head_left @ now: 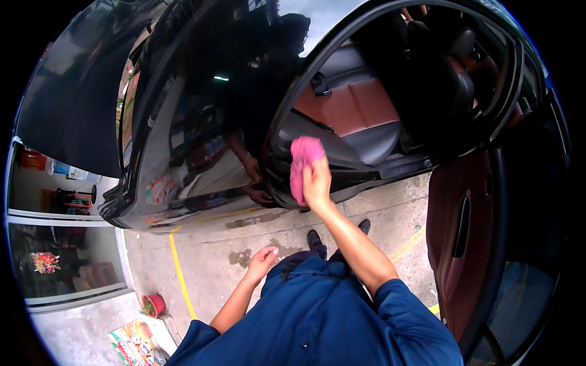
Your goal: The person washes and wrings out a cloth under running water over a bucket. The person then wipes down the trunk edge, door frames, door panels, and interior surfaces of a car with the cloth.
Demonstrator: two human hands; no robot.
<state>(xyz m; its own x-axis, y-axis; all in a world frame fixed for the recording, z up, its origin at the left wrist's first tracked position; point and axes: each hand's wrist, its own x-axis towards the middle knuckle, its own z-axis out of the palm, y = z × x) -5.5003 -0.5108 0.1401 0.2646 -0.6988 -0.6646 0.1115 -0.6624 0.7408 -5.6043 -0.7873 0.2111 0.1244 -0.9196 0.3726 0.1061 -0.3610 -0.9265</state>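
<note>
- The right hand (316, 183) is raised near the middle of the view, its forearm slanting from the elbow toward 11 o'clock.
- Its fingers are closed around a bunched pink cloth (304, 160), which spreads toward 11 o'clock of the hand and also hangs along its 9 o'clock side.
- The cloth is in front of the lower rear corner of the car's doorway, near the black door sill (360, 181); whether it touches there, I cannot tell.
- The left hand (261, 263) hovers low beside the waist, its forearm pointing to 1 o'clock, fingers half open and loosely bent, above the concrete floor (207, 256).
- From the right hand, the brown-and-black seat (360, 107) sits at 1 o'clock, the open door (448, 232) at 4 o'clock, and the glossy black body panel (201, 140) at 10 o'clock.
- A potted plant (154, 305) stands at 8 o'clock from the left hand.
</note>
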